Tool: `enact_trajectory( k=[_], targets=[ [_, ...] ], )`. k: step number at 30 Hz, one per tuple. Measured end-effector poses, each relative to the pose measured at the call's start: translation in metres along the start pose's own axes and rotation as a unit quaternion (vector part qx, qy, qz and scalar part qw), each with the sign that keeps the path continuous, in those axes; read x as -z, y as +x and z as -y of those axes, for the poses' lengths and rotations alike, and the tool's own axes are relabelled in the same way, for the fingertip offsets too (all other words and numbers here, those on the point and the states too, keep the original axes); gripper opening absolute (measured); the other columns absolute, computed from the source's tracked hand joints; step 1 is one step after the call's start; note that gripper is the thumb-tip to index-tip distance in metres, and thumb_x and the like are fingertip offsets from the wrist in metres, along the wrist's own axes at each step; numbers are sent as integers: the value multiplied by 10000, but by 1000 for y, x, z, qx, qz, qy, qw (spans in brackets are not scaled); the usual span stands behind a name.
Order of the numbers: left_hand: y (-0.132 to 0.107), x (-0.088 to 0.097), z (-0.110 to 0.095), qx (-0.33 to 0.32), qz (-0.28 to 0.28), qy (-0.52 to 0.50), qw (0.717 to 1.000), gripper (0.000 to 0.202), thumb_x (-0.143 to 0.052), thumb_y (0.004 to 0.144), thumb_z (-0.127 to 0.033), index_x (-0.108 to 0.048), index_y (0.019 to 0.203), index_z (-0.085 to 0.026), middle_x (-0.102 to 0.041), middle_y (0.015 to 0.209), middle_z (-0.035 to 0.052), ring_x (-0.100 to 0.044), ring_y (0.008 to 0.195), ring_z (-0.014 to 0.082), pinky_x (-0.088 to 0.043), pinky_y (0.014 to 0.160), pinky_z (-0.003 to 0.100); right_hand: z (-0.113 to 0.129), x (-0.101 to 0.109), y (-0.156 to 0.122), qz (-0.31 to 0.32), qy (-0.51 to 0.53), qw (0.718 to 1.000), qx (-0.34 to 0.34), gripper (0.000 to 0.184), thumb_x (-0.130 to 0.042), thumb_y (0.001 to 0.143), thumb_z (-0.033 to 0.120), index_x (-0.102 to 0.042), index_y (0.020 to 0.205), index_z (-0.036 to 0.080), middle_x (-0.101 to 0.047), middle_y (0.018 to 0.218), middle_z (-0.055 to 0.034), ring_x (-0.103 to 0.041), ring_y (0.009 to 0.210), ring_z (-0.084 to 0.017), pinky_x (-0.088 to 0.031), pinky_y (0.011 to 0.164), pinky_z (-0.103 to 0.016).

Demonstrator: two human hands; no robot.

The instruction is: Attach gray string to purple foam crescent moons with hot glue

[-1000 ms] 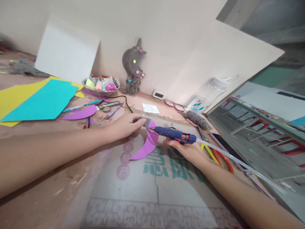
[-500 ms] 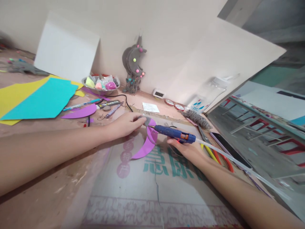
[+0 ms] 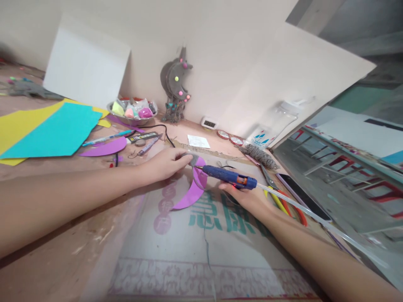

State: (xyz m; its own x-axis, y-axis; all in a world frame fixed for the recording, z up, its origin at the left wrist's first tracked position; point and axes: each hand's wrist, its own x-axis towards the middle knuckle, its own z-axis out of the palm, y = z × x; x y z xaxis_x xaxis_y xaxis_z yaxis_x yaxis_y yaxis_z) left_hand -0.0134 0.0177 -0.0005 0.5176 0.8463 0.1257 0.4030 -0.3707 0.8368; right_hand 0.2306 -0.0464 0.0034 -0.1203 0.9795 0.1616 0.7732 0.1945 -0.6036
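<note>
My left hand (image 3: 168, 164) pinches the upper end of a purple paper crescent (image 3: 191, 193), where grey yarn (image 3: 194, 161) is wrapped round the tip. A strand of that yarn hangs along the crescent. In my right hand (image 3: 242, 193) is a blue hot glue gun (image 3: 225, 174), with a long clear glue stick (image 3: 292, 201) coming out of its back. The gun's nozzle points left and is at the crescent's yarn-wrapped end; whether it touches cannot be made out. Beneath both hands lies a printed cardboard sheet (image 3: 163, 251).
Scissors (image 3: 271, 184), a phone (image 3: 302, 197) and a grey yarn skein (image 3: 260, 156) lie right. Left are coloured sheets (image 3: 53, 130), another purple crescent (image 3: 105, 147) and a bowl (image 3: 132, 121). A plastic bottle (image 3: 273, 126) and small clock (image 3: 208, 123) stand behind; a moon ornament (image 3: 178, 79) hangs on the wall.
The view has shifted very slightly. Both hands, the glue gun and the crescent keep nearly the same positions relative to each other.
</note>
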Motion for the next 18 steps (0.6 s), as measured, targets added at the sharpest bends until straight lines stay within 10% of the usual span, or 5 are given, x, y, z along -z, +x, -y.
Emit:
enact_trajectory(
  k=[18],
  targets=[
    [-2, 1, -3, -2, 5, -12, 1000, 296, -386, 878, -371, -374, 636, -199, -422, 541, -44, -417, 467, 91, -319, 448, 218, -1, -1, 0, -2, 5, 1000, -26, 289, -611, 755, 512, -592, 785, 225, -577, 638, 20, -534, 574, -158, -444, 526, -259]
  ],
)
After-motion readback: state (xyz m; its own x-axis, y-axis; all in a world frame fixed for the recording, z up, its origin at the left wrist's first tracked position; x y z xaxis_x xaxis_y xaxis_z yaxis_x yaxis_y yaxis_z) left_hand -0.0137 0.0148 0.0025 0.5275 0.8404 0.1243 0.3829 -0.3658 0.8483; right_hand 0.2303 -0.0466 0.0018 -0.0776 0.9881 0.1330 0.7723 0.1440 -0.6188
